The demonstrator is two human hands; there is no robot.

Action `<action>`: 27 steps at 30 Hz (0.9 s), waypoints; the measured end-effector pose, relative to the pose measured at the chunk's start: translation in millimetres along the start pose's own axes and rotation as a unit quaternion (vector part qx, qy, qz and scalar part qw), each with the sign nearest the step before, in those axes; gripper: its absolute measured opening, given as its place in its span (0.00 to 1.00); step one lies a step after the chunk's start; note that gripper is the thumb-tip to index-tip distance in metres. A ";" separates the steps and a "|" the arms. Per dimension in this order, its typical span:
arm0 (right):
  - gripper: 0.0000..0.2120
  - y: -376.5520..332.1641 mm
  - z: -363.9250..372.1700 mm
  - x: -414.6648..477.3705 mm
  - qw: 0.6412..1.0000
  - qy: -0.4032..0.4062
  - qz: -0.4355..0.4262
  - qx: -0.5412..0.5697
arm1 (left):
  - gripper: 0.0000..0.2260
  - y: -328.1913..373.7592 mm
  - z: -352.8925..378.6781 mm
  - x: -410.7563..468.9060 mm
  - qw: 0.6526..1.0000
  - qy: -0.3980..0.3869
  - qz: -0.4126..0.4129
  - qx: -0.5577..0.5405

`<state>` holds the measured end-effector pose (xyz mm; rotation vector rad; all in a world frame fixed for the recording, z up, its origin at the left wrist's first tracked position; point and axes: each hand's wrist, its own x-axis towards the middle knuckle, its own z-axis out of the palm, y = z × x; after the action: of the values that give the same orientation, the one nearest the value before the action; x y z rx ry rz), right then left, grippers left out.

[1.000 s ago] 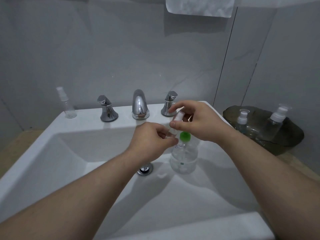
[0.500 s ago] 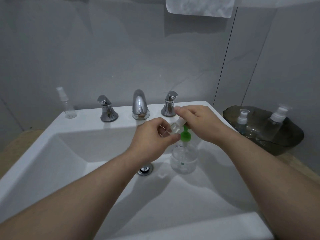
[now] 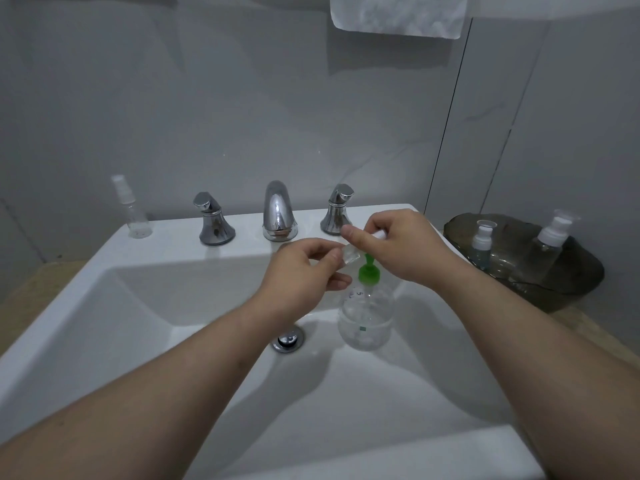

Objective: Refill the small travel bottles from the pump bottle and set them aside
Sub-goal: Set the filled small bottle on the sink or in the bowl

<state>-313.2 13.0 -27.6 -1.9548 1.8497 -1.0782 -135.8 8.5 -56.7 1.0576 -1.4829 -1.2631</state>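
Observation:
A clear pump bottle (image 3: pixel 366 315) with a green pump head stands in the white sink basin (image 3: pixel 138 306). Just above its pump, my left hand (image 3: pixel 304 271) pinches the clear body of a small travel bottle (image 3: pixel 351 258). My right hand (image 3: pixel 401 247) grips that bottle's white cap (image 3: pixel 379 234), and the bottle lies tilted between the two hands. Most of it is hidden by my fingers. Another small spray bottle (image 3: pixel 133 213), clear with a white top, stands on the sink's back left corner.
A chrome spout (image 3: pixel 278 213) and two chrome handles (image 3: pixel 213 220) (image 3: pixel 337 211) line the back ledge. The drain (image 3: pixel 288 339) sits in the basin. A dark glass tray (image 3: pixel 526 258) at the right holds two white-capped bottles (image 3: pixel 481 244) (image 3: pixel 550 244). A towel (image 3: pixel 398 13) hangs above.
Both hands have stayed over the pump bottle. My right hand has shifted on the white cap and the small bottle has tilted more to the side between the hands.

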 end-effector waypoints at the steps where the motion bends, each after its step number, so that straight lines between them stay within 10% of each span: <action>1: 0.24 -0.2 0.5 0.2 1.000 0.001 0.004 -0.011 | 0.04 -0.8 -0.3 -0.6 1.000 -0.002 0.008 0.004; 7: 0.01 -5.9 -3.2 -3.8 0.990 -0.054 0.002 0.128 | 0.06 -2.9 -0.9 2.3 1.000 0.013 -0.008 -0.011; 16: 0.32 3.1 -0.7 1.7 1.000 0.016 0.009 0.009 | 0.05 -1.9 -0.1 -2.3 0.998 -0.019 0.048 0.041; 23: 0.03 0.9 -0.5 2.8 0.987 -0.007 -0.009 0.159 | 0.02 3.1 3.4 -3.4 0.999 -0.007 0.029 -0.031; 27: 0.09 6.5 2.7 4.0 0.991 -0.031 -0.006 0.130 | 0.05 -0.6 -2.6 -1.7 0.998 0.031 0.050 0.010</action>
<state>-316.7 7.4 -32.2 -1.8282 1.5781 -1.1817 -132.8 9.5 -57.2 1.0144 -1.4858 -1.1363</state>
